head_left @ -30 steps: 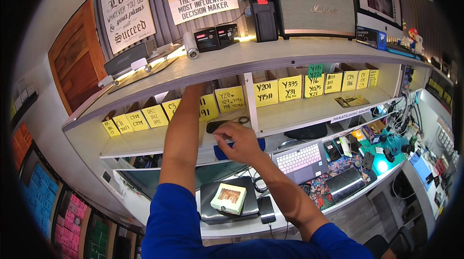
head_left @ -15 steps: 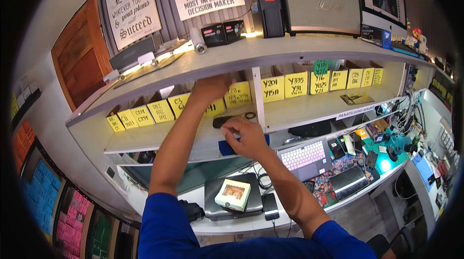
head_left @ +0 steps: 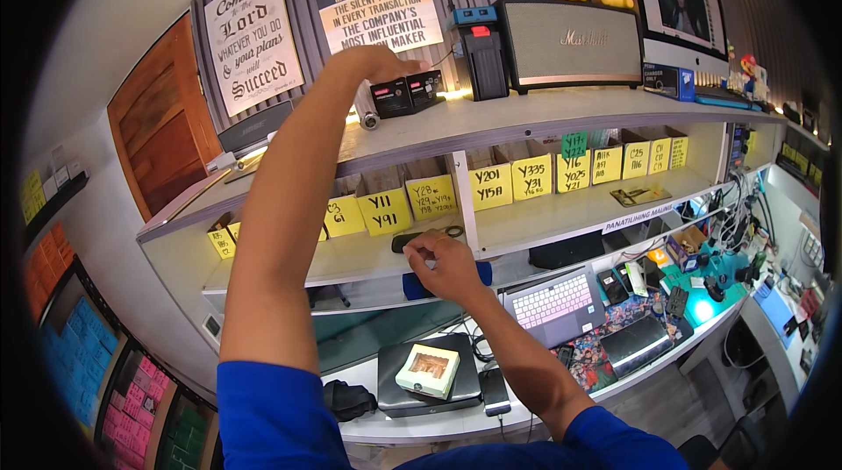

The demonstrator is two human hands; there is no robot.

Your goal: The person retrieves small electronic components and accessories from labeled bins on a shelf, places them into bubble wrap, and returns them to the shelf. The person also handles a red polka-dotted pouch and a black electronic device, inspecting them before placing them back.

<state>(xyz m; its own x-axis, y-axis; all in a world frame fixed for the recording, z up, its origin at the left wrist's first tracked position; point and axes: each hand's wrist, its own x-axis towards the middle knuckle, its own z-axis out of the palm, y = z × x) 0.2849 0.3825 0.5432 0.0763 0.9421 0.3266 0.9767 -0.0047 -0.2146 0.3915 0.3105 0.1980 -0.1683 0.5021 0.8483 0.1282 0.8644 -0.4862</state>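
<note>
My left hand [head_left: 379,60] is raised above the top shelf, at the small black boxes [head_left: 405,95] with red marks. Its fingers are partly hidden behind them, so I cannot tell whether it grips anything. A silver cylinder [head_left: 368,110] lies close by on the same shelf. Lower down, my right hand [head_left: 445,266] is closed with curled fingers; whatever it may hold is hidden. It is in front of the middle shelf, beside a dark oval object [head_left: 405,242] and a blue roll-shaped object [head_left: 421,286].
Cardboard bins [head_left: 386,211] with yellow labels line the middle shelf. A large speaker [head_left: 570,45] stands on the top shelf. Below are a laptop [head_left: 553,303], a black case [head_left: 395,382] bearing a small windowed box [head_left: 430,371], and a phone [head_left: 495,391].
My left hand has risen from the labelled bins to the black boxes on the top shelf. My right hand stays in nearly the same place, still curled. The view has shifted slightly.
</note>
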